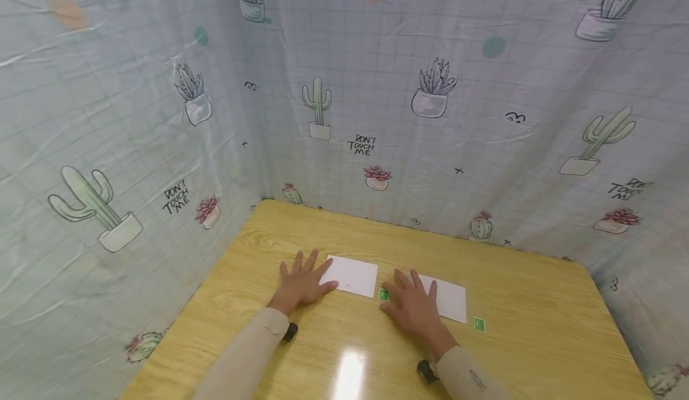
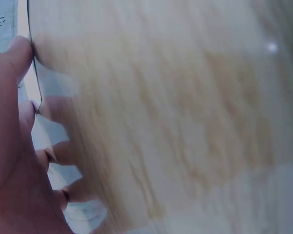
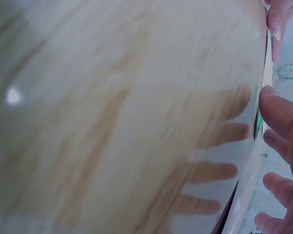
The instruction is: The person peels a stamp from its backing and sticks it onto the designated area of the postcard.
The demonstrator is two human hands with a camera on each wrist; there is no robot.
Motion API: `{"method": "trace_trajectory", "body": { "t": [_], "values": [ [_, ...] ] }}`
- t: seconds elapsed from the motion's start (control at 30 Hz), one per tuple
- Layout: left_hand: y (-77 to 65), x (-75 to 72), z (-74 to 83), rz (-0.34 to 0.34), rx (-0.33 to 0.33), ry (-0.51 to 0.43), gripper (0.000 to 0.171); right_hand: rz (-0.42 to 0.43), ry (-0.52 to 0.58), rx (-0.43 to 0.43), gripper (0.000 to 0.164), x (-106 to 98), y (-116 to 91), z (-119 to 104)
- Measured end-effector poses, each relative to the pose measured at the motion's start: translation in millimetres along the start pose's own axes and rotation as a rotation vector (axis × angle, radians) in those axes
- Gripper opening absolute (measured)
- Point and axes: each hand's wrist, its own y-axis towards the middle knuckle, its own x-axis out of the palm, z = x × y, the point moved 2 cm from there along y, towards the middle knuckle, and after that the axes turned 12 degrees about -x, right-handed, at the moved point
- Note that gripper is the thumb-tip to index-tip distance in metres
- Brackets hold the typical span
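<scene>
My left hand (image 1: pixel 302 283) rests on the wooden table with its fingers spread. Its thumb and index finger lie over the left edge of a white rectangular paper (image 1: pixel 355 276). Farther right, my right hand (image 1: pixel 413 309) is spread too, covering the left part of a second white paper (image 1: pixel 452 300). A small green square with a pale border (image 1: pixel 384 295) lies between the first paper and the right thumb and fingers. Another green square (image 1: pixel 479 324) sits just right of the second paper. In the wrist views, the fingers of the left hand (image 2: pixel 12 141) and right hand (image 3: pixel 289 141) reflect in the glossy tabletop.
The glossy yellow wood table (image 1: pixel 538 304) reaches back to a hanging curtain (image 1: pixel 377 89) printed with potted cacti, which also runs along both sides. Small black devices (image 1: pixel 290 332) sit at the wrists. Bright glare (image 1: pixel 348 376) shows near the front.
</scene>
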Motion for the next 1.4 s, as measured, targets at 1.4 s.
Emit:
{"method": "trace_trajectory", "body": {
  "t": [1.4],
  "values": [
    [2.5, 4.4, -1.9, 0.003, -0.017, -0.032, 0.075, 0.052, -0.098, -0.014, 0.026, 4, 11, -1]
  ]
}}
